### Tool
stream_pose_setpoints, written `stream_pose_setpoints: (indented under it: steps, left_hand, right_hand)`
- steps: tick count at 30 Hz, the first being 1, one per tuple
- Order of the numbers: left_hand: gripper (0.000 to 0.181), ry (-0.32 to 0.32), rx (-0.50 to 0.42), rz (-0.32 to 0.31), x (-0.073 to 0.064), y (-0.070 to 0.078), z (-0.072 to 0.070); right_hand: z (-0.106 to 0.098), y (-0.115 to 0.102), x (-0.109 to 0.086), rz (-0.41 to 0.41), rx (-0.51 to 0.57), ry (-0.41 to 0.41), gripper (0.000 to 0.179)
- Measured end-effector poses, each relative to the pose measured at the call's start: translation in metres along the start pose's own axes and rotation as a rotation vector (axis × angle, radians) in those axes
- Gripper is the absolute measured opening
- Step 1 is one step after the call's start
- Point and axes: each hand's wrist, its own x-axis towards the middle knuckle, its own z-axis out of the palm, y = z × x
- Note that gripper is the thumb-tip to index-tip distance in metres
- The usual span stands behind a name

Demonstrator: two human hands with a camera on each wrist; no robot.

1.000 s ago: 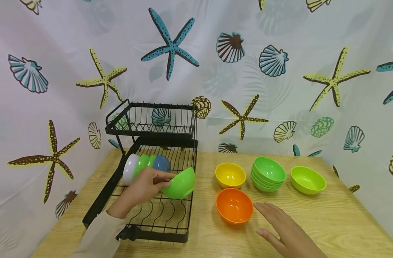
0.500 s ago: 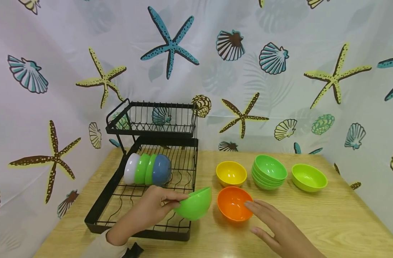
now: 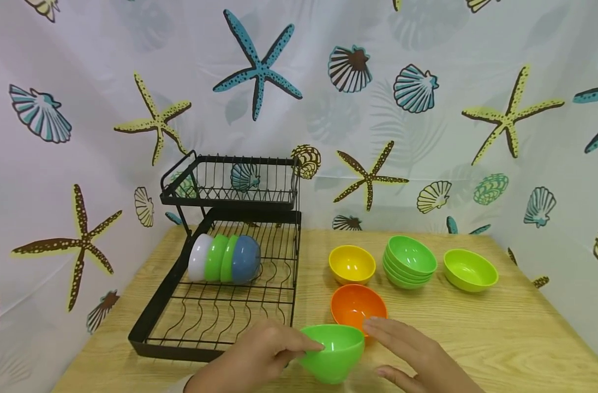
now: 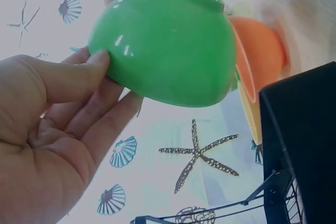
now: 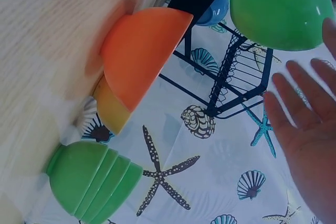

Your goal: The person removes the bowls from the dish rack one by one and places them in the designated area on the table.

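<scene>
A green bowl [image 3: 331,355] is held upright in front of the orange bowl [image 3: 358,305], partly covering it. My left hand [image 3: 257,357] pinches its left rim between thumb and fingers, as the left wrist view shows with the thumb on the outer wall of the green bowl [image 4: 165,48]. On the other side, my right hand [image 3: 417,355] has its fingers extended near the bowl's right rim. In the right wrist view a gap shows between the right hand [image 5: 307,114] and the green bowl [image 5: 281,11].
A black dish rack [image 3: 151,322] stands left, with a white bowl [image 3: 198,259], green bowls [image 3: 215,259] and a blue bowl [image 3: 246,261] on edge. Behind the orange bowl are a yellow bowl [image 3: 352,266], stacked green bowls [image 3: 409,265] and a lime bowl [image 3: 470,271].
My left hand has carried the green bowl from over the rack rightward and toward me, and the bowl has turned from tilted to upright. The right hand has shifted slightly left.
</scene>
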Motion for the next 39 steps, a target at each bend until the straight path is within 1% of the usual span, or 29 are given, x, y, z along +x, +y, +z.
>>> stream_pose_setpoints:
  steps: [2, 5, 8, 11, 14, 18, 21, 24, 26, 29, 31, 33, 35, 37, 39]
  left_hand:
    - [0.032, -0.030, -0.006, 0.028, -0.001, 0.000, 0.005]
    - [0.028, -0.052, -0.023, 0.084, -0.003, -0.001, 0.011]
    - [0.026, -0.066, -0.026, 0.125, -0.003, 0.000, 0.015]
    - [0.025, -0.069, -0.022, 0.135, -0.002, 0.002, 0.016]
    - [0.024, -0.078, -0.015, 0.147, -0.001, 0.002, 0.015]
    - [0.025, -0.082, 0.026, 0.169, 0.000, 0.001, 0.013]
    - [0.027, -0.062, 0.083, 0.195, 0.001, -0.001, 0.012]
    - [0.031, -0.037, 0.133, 0.215, 0.001, -0.004, 0.013]
    - [0.037, -0.019, 0.162, 0.204, 0.002, -0.006, 0.013]
    - [0.050, 0.013, 0.205, 0.169, 0.001, -0.008, 0.013]
    - [0.056, 0.036, 0.250, 0.144, 0.000, -0.010, 0.012]
    - [0.059, 0.060, 0.296, 0.138, -0.001, -0.012, 0.011]
    - [0.060, 0.078, 0.328, 0.109, -0.003, -0.015, 0.009]
    - [0.060, 0.097, 0.363, 0.083, -0.005, -0.020, 0.008]
    - [0.060, 0.107, 0.379, 0.040, -0.008, -0.025, 0.006]
  right_hand:
    - [0.003, 0.000, 0.000, -0.061, 0.043, 0.015, 0.051]
    - [0.008, 0.000, 0.001, -0.140, 0.120, 0.046, 0.037]
    - [0.011, -0.002, 0.002, -0.160, 0.219, 0.060, 0.025]
    - [0.011, -0.004, 0.003, -0.151, 0.270, 0.060, 0.021]
    - [0.010, -0.005, 0.004, -0.154, 0.258, 0.057, 0.018]
    - [0.009, -0.004, 0.004, -0.162, 0.232, 0.057, 0.013]
    - [0.008, -0.003, 0.005, -0.175, 0.225, 0.066, 0.012]
    - [0.005, -0.002, 0.007, -0.166, 0.225, 0.077, 0.011]
    - [0.002, -0.001, 0.009, -0.148, 0.225, 0.085, 0.011]
    - [-0.003, 0.002, 0.010, -0.131, 0.209, 0.105, 0.011]
    - [-0.006, 0.005, 0.012, -0.150, 0.195, 0.138, 0.011]
    - [-0.008, 0.010, 0.012, -0.160, 0.176, 0.175, 0.012]
    - [-0.010, 0.016, 0.011, -0.174, 0.153, 0.214, 0.013]
    - [-0.011, 0.023, 0.009, -0.149, 0.116, 0.239, 0.015]
    - [-0.013, 0.029, 0.005, -0.101, 0.064, 0.262, 0.019]
